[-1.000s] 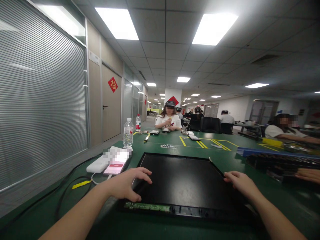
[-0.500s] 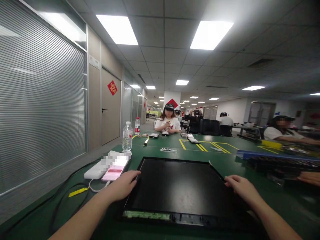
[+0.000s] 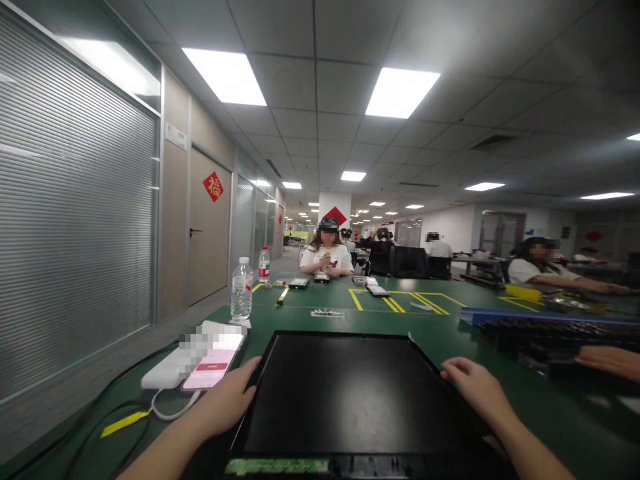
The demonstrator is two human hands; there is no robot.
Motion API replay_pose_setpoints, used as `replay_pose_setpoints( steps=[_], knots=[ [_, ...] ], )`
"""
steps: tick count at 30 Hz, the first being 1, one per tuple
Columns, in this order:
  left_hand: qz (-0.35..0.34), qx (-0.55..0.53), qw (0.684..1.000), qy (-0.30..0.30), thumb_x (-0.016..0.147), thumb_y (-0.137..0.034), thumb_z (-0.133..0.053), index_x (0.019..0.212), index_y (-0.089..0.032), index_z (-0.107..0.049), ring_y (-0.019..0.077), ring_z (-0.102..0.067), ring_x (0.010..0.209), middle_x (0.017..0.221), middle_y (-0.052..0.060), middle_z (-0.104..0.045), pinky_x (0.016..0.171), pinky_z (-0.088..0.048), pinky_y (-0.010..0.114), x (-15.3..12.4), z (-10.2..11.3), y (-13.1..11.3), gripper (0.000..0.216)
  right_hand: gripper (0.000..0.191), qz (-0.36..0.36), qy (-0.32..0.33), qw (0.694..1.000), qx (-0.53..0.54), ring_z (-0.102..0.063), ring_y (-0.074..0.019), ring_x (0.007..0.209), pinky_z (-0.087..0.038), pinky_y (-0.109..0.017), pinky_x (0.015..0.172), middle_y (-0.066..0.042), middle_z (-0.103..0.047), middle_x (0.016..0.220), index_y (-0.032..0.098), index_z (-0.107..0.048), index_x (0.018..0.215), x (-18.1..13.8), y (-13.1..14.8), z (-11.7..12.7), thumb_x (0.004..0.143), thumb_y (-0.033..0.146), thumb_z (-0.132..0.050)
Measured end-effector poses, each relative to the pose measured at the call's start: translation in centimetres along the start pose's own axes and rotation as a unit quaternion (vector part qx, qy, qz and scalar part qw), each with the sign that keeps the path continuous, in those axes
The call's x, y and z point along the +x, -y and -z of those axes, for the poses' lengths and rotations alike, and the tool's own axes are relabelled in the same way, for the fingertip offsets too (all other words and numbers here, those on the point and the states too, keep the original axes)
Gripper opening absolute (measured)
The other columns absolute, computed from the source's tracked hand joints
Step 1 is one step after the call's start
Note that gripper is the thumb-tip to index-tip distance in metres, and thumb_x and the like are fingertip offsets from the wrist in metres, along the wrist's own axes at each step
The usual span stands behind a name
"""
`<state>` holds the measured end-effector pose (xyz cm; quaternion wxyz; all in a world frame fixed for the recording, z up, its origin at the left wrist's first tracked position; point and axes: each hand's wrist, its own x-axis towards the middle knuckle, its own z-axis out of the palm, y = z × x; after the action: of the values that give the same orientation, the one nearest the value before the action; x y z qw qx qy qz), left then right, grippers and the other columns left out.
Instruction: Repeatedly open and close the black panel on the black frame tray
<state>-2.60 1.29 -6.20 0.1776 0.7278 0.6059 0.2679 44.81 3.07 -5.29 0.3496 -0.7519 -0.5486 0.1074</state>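
Observation:
A black flat display panel (image 3: 345, 393) with a dark frame lies in front of me on the green table. Along its near edge runs a strip of green circuit board (image 3: 277, 465). My left hand (image 3: 233, 393) grips the panel's left edge, its fingertips partly hidden by the frame. On the opposite side, my right hand (image 3: 473, 383) has its fingers curled at the right edge. Left of my left hand lie a phone (image 3: 213, 367) with a lit pink screen and a white power bank (image 3: 163, 367) joined by a white cable.
A water bottle (image 3: 241, 290) stands beyond the phone, a second bottle (image 3: 264, 263) farther back. Small parts in a clear bag (image 3: 327, 313) lie past the panel. Dark hardware (image 3: 537, 337) and another person's hand (image 3: 607, 360) are at right. A person (image 3: 327, 257) sits opposite.
My view has tilted up and turned slightly right, so the panel and both hands sit lower in the picture. Both hands stay at the panel's sides.

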Motion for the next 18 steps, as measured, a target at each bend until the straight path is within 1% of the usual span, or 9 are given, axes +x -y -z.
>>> replay_pose_setpoints(
  steps=[3, 6, 8, 11, 13, 15, 18],
  knots=[
    [0.006, -0.010, 1.000, 0.002, 0.072, -0.024, -0.045, 0.126, -0.023, -0.041, 0.0237, -0.051, 0.114, 0.126, 0.007, -0.055, 0.097, -0.035, 0.037, 0.3, -0.2, -0.2, 0.054, 0.023, 0.011, -0.014, 1.000, 0.001, -0.062, -0.0218, 0.080, -0.042, -0.028, 0.067, -0.001, -0.071, 0.080, 0.025, -0.067, 0.072, 0.5, -0.5, -0.1, 0.068, 0.038, -0.049],
    [0.012, -0.019, 1.000, -0.001, 0.071, -0.021, -0.044, 0.128, -0.019, -0.040, 0.0228, -0.050, 0.116, 0.127, 0.007, -0.054, 0.098, -0.034, 0.036, 0.8, -0.4, 0.0, 0.057, 0.021, 0.033, 0.003, 0.999, 0.022, -0.062, -0.0217, 0.081, -0.043, -0.028, 0.071, 0.000, -0.071, 0.080, 0.025, -0.068, 0.071, 1.0, -1.1, -0.5, 0.066, 0.035, -0.051],
    [0.013, -0.035, 0.999, 0.002, 0.070, -0.018, -0.043, 0.129, -0.018, -0.039, 0.0217, -0.050, 0.116, 0.124, 0.007, -0.056, 0.099, -0.034, 0.034, 1.2, -0.7, 0.3, 0.059, 0.020, 0.043, 0.017, 0.998, 0.034, -0.062, -0.0215, 0.083, -0.043, -0.028, 0.073, 0.000, -0.071, 0.081, 0.025, -0.068, 0.072, 1.2, -1.2, -0.6, 0.065, 0.034, -0.052],
    [0.003, -0.082, 0.997, -0.002, 0.065, -0.013, -0.043, 0.128, -0.020, -0.040, 0.0203, -0.046, 0.119, 0.124, 0.004, -0.057, 0.102, -0.031, 0.033, 1.6, -1.0, 0.5, 0.064, 0.021, 0.033, 0.027, 0.998, 0.044, -0.062, -0.0214, 0.085, -0.043, -0.027, 0.075, 0.000, -0.071, 0.082, 0.025, -0.069, 0.074, 1.2, -0.9, -0.4, 0.064, 0.032, -0.052],
    [0.008, -0.136, 0.991, -0.007, 0.064, -0.012, -0.044, 0.129, -0.021, -0.039, 0.0203, -0.045, 0.120, 0.124, 0.004, -0.056, 0.102, -0.031, 0.034, 1.8, -1.1, 0.3, 0.066, 0.021, 0.018, 0.026, 0.998, 0.049, -0.062, -0.0215, 0.087, -0.042, -0.027, 0.076, 0.000, -0.071, 0.084, 0.025, -0.069, 0.076, 1.3, -0.7, -0.2, 0.063, 0.031, -0.052],
    [0.028, -0.224, 0.974, -0.001, 0.064, -0.015, -0.046, 0.131, -0.020, -0.034, 0.0214, -0.047, 0.119, 0.126, 0.007, -0.055, 0.099, -0.036, 0.035, 2.0, -1.1, 0.0, 0.068, 0.022, 0.004, 0.023, 0.998, 0.054, -0.062, -0.0216, 0.087, -0.043, -0.028, 0.076, 0.000, -0.071, 0.084, 0.026, -0.068, 0.077, 1.6, -0.9, -0.1, 0.063, 0.031, -0.052],
    [0.052, -0.374, 0.926, -0.003, 0.065, -0.024, -0.051, 0.132, -0.019, -0.029, 0.0226, -0.045, 0.120, 0.131, 0.010, -0.050, 0.093, -0.043, 0.034, 2.6, -1.0, 0.0, 0.071, 0.022, -0.012, 0.022, 0.997, 0.071, -0.062, -0.0215, 0.085, -0.043, -0.028, 0.075, 0.001, -0.071, 0.084, 0.027, -0.068, 0.077, 2.3, -1.5, -0.3, 0.063, 0.034, -0.052]
  ],
)
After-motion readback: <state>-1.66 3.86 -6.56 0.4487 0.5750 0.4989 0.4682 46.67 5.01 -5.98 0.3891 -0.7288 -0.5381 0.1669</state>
